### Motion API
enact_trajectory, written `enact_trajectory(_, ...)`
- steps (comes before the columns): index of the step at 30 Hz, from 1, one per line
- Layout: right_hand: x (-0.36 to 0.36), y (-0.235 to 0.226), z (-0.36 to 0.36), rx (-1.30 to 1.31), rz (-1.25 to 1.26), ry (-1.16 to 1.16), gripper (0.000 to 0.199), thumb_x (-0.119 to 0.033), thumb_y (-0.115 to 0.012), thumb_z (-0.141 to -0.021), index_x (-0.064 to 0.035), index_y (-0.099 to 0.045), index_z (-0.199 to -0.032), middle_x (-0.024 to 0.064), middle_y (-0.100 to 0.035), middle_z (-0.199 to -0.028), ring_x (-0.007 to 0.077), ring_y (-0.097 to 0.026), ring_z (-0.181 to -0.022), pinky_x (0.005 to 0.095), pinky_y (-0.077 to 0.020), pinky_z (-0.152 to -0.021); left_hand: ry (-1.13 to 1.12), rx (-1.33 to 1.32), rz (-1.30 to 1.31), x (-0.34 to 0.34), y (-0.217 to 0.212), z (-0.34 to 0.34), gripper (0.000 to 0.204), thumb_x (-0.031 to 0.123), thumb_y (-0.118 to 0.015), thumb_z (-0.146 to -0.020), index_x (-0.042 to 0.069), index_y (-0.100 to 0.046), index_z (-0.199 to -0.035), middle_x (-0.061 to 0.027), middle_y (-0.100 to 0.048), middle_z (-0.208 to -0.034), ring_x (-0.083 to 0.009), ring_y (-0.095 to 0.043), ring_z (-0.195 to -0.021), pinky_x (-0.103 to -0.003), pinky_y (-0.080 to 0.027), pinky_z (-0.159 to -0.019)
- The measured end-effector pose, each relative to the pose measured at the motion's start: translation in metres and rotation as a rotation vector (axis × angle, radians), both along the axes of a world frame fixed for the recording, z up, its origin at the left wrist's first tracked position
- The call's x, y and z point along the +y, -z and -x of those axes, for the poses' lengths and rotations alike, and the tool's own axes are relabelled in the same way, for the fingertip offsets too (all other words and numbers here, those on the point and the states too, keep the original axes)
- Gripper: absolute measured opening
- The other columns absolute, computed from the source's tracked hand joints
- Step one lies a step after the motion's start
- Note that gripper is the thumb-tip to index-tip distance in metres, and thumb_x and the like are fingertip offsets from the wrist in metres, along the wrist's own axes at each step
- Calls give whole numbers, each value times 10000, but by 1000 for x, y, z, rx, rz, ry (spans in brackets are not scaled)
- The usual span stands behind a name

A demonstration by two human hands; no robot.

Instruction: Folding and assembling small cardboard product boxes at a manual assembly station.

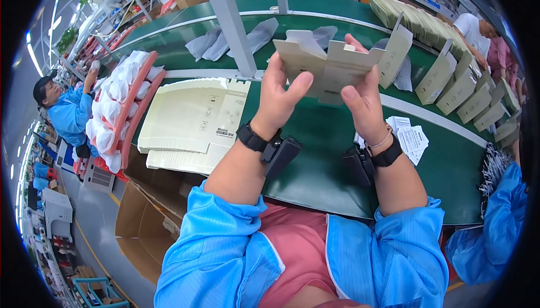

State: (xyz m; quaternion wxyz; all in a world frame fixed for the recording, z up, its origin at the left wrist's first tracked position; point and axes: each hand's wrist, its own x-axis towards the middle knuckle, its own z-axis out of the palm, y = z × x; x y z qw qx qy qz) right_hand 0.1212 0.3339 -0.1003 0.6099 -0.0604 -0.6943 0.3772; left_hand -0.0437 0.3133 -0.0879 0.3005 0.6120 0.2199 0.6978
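Both hands are raised at the frame's upper centre: left hand and right hand pinch a flat cardboard box between them, above the green table.

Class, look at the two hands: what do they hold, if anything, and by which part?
Both hands hold one flat beige cardboard box blank: the left hand at its left edge, the right hand at its lower right edge.

Box blank – matt beige cardboard; table – smooth green.
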Motion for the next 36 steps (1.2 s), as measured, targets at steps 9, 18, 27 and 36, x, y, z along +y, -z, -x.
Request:
enact_trajectory(9,5,2,5,-94,-23,39,1018,-574,-630,-808,-51,-72,-1481,150,-70,-1549,276,-190,-1399,406,-205,-1121,-17,127,-131,10,21,8,1182,712,-738,-574,78,-224,-1429,-177,-231,-1489,-305,-259,-1375,-446,-237,-1108)
enact_trajectory(18,0,15,23,20,43,35,1127,-654,-634,-748,-166,47,-1501,154,-42,-1557,311,-107,-1431,458,-133,-1137,-161,288,-306,14,24,22,1281,681,-814,-468,96,-210,-1434,-195,-174,-1489,-351,-227,-1376,-476,-225,-1103)
enact_trajectory(27,-7,30,34,89,37,-204,1099,-579,-669,-768,-86,-9,-1495,167,-112,-1533,299,-162,-1413,421,-148,-1134,-184,488,-456,9,33,-3,1239,600,-856,-480,85,-242,-1426,-199,-248,-1449,-337,-264,-1349,-473,-226,-1096)
enact_trajectory(36,-16,22,32,38,174,-184,973,-448,-681,-796,-88,-104,-1492,125,-325,-1417,249,-297,-1337,381,-239,-1098,-276,15,-382,3,47,-8,1049,473,-790,-671,35,-212,-1429,-184,-319,-1397,-325,-396,-1238,-462,-256,-1072)
